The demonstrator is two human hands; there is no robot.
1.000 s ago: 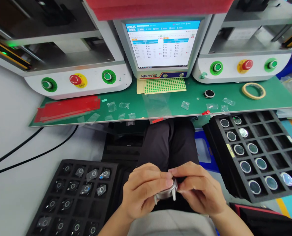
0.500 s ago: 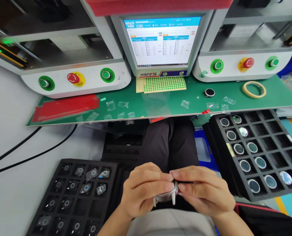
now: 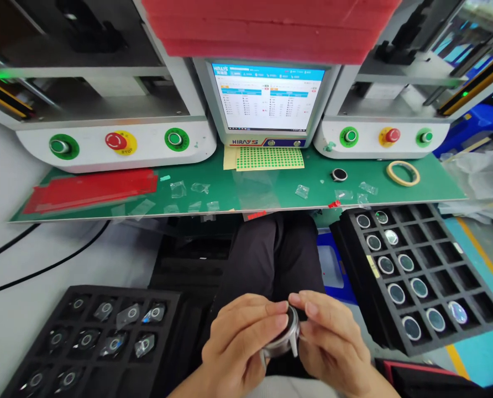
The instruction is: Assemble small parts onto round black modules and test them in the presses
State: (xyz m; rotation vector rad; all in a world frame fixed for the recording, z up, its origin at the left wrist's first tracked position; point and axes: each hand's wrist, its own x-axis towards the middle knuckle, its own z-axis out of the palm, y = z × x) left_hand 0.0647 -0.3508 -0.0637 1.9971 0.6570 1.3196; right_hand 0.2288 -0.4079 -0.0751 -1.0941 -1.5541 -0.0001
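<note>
A silver round watch case (image 3: pixel 283 341) with lugs and a dark face is held above the lap. My left hand (image 3: pixel 244 337) is wrapped round its left side, the fingertips lying on its face and upper rim. At its right edge, my right hand (image 3: pixel 333 337) grips the case with bent fingers and thumb. The tips of both hands nearly meet at the top of the case. Its underside is hidden.
Ahead, a green bench (image 3: pixel 246 190) carries red film strips (image 3: pixel 93 189), a green-dot sticker sheet (image 3: pixel 270 158), another watch (image 3: pixel 339 175) and a tape roll (image 3: pixel 403 173). Black foam trays (image 3: pixel 441 284) stand right; another tray (image 3: pixel 101 376) of wrapped parts lies left.
The view has tilted up and shifted, showing more of the red panel above the screen. The watch case is turned a little, showing more of its dark face, and my right fingers are more raised.
</note>
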